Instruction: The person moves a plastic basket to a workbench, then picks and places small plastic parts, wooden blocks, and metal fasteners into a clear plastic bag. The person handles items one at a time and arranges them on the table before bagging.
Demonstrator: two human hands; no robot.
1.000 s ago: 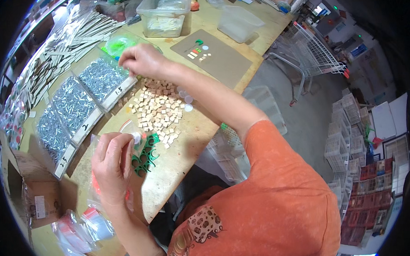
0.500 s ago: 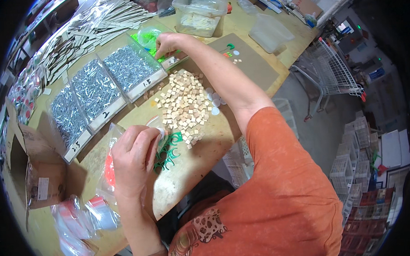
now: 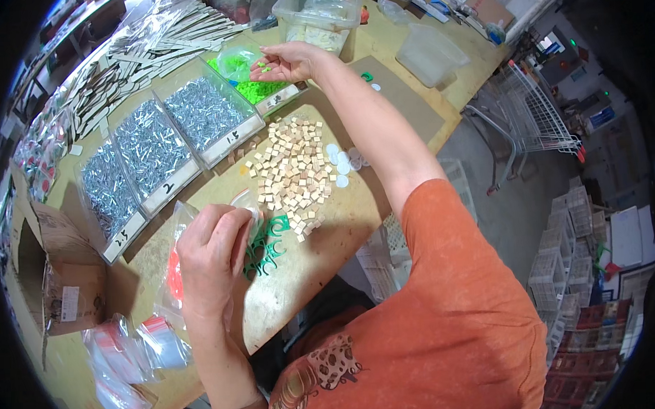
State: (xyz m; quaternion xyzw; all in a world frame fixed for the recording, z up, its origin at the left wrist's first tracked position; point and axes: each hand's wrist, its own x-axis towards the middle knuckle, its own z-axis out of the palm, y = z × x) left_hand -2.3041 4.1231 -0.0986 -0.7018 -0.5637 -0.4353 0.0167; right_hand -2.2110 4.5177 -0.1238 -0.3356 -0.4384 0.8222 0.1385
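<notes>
Out over the far end of the tabletop [image 3: 308,266], the person's right hand [image 3: 288,64] is turned palm up, its fingers loosely spread and slightly curled, with a few bright green bits on them. Just beneath lies the heap of small bright green plastic pieces [image 3: 264,91], in the rightmost compartment of a row of clear-walled bins with white front edges [image 3: 184,175]. The other compartments, to the left, hold silver metal pins [image 3: 150,142].

Nearer to me, the left hand [image 3: 212,253] has its fingers bunched together, pinching a small clear plastic bag [image 3: 245,200] that shows just beyond the fingertips; I can't make out its contents. Right beside that hand, on its right, are dark green curved plastic pieces [image 3: 263,253]. Farther off spreads a pile of pale wooden cubes [image 3: 291,166], with thin white round discs [image 3: 342,181] along its right side. A larger clear bag of orange-red pieces [image 3: 174,273] lies left of the hand.
</notes>
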